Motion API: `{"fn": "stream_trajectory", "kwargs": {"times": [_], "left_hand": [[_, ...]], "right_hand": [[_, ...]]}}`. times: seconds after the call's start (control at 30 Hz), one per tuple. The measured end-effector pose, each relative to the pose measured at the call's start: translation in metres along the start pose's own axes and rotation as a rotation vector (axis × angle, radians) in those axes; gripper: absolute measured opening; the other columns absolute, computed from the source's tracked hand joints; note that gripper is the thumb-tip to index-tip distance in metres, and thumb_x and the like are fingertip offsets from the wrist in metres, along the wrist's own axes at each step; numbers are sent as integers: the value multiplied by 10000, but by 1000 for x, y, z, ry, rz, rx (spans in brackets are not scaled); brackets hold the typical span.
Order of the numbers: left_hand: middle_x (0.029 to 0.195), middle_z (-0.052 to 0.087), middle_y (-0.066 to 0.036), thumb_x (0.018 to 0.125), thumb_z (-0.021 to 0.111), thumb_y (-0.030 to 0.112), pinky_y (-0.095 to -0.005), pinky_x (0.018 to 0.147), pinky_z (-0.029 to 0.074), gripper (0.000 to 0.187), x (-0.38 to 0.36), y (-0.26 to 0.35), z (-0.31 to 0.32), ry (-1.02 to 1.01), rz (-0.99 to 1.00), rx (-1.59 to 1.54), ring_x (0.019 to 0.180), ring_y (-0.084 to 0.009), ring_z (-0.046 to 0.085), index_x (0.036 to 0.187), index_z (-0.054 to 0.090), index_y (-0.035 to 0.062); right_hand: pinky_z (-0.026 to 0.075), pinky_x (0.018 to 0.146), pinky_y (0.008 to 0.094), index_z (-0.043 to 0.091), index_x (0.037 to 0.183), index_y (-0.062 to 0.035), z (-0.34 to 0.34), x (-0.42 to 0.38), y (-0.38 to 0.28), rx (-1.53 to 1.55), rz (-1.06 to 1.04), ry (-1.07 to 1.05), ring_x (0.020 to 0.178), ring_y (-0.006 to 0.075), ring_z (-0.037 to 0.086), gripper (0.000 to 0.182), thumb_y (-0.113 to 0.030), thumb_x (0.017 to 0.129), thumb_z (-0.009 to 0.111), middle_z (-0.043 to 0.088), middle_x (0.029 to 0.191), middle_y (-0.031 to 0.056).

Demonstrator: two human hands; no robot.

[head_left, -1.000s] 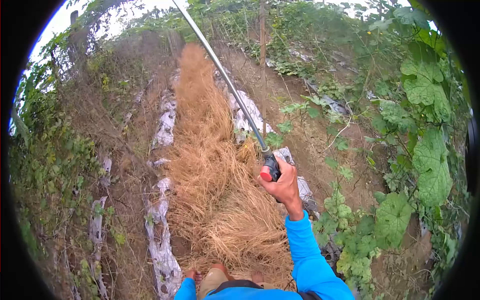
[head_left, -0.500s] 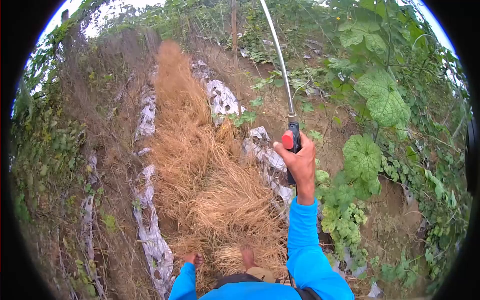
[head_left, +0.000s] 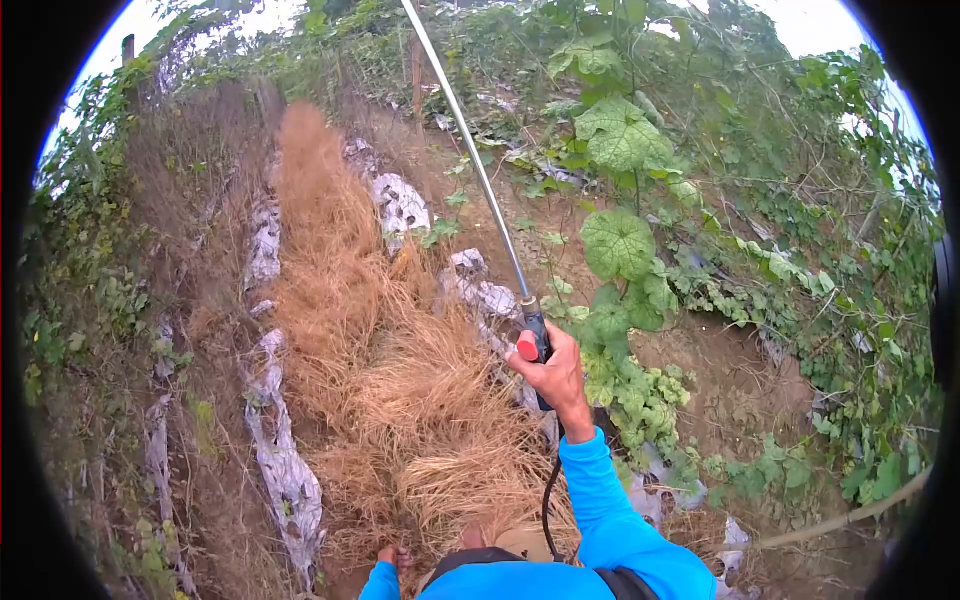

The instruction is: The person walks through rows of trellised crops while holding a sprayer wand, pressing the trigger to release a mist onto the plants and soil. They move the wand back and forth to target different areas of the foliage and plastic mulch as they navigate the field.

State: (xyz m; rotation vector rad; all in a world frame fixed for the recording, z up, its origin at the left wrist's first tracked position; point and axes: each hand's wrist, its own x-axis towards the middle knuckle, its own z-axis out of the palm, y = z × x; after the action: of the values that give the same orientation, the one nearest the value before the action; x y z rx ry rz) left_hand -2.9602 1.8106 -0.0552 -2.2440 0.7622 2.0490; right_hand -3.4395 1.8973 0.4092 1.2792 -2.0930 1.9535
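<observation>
My right hand (head_left: 556,373) is wrapped round the black handle of a spray wand (head_left: 484,185), close to its red knob (head_left: 528,345). The wand's metal tube slants up and left past the top of the view, so its tip is hidden. Below the handle a black hose (head_left: 549,510) curves down towards my waist. Low at the bottom edge my left hand (head_left: 390,556) hangs beside my body, small in view, its fingers loosely curled with nothing seen in them. Dry straw (head_left: 430,390) covers the ground beneath both hands.
Torn silvery plastic sheeting (head_left: 285,475) flanks the straw path on both sides. Leafy climbing vines (head_left: 620,245) rise close on the right, with bare soil (head_left: 720,370) behind. Withered stems (head_left: 190,220) stand on the left. A pale cord or pole (head_left: 850,517) crosses the lower right.
My right hand and the wand have moved left and slightly down, and the wand leans further left. The scene has shifted left; the pale cord or pole has come into view at lower right.
</observation>
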Motion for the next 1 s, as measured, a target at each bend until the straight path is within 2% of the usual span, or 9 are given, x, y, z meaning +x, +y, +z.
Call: {"fn": "stream_trajectory", "kwargs": {"times": [0.1, 0.33, 0.43, 0.6, 0.67, 0.73, 0.8, 0.93, 1.0], "left_hand": [[678, 614, -112, 847, 487, 184, -384, 423, 419, 176, -8, -25, -5, -149, -14, -116, 516, -248, 559, 877, 589, 44], [674, 625, -101, 839, 484, 270, -454, 473, 439, 210, -45, -139, 33, 55, 200, -27, 513, -255, 554, 774, 569, 89], [667, 627, -107, 846, 470, 300, -450, 485, 445, 238, -53, -212, 35, 13, 77, -16, 526, -262, 560, 769, 581, 104], [641, 613, -105, 814, 481, 280, -441, 496, 458, 218, -88, -265, 37, 23, 90, -21, 527, -266, 551, 717, 565, 104], [613, 607, -93, 841, 452, 236, -390, 410, 401, 195, -109, -275, 35, -69, 84, -173, 448, -225, 527, 738, 549, 101], [603, 597, -80, 838, 455, 230, -379, 401, 391, 184, -129, -281, 37, 9, 136, -85, 442, -209, 521, 725, 534, 107], [599, 595, -75, 844, 450, 235, -372, 403, 389, 188, -137, -285, 34, -120, 145, -144, 445, -209, 525, 739, 537, 106], [685, 632, -95, 866, 452, 332, -434, 497, 447, 250, -135, -316, 34, -18, 231, -77, 562, -256, 596, 819, 574, 119], [697, 639, -95, 854, 467, 335, -441, 512, 456, 244, -130, -342, 35, -53, 223, -74, 569, -259, 601, 826, 577, 119]], "right_hand": [[425, 534, 313, 585, 803, -10, -45, -50, 5, -80, -52, 56, 537, 147, 449, 273, -178, 679, 762, 518, 599, 62], [452, 572, 311, 599, 828, -4, -194, -145, -9, -59, 17, 98, 569, 142, 482, 298, -187, 677, 779, 559, 643, 59], [436, 562, 314, 577, 798, -7, -253, -167, -26, -31, 80, 141, 574, 135, 463, 268, -171, 687, 757, 532, 633, 42], [395, 510, 289, 547, 749, -24, -324, -137, -63, 74, 67, 146, 543, 107, 446, 245, -192, 711, 721, 493, 605, 3], [377, 466, 265, 562, 749, -41, -348, -122, -86, 234, 154, 65, 510, 78, 465, 242, -216, 709, 724, 498, 602, -13], [364, 434, 250, 575, 753, -58, -366, -106, -103, 280, 123, 36, 478, 64, 479, 237, -235, 705, 725, 503, 602, -23], [369, 440, 243, 583, 771, -53, -379, -93, -118, 312, 109, 3, 467, 70, 474, 242, -248, 710, 715, 506, 600, -24], [362, 413, 229, 575, 795, -54, -395, -102, -145, 400, 89, -16, 446, 63, 458, 218, -232, 734, 685, 493, 597, -29], [351, 373, 222, 559, 810, -48, -400, -119, -147, 752, 249, -263, 427, 54, 435, 190, -210, 761, 646, 469, 590, -34]]}}
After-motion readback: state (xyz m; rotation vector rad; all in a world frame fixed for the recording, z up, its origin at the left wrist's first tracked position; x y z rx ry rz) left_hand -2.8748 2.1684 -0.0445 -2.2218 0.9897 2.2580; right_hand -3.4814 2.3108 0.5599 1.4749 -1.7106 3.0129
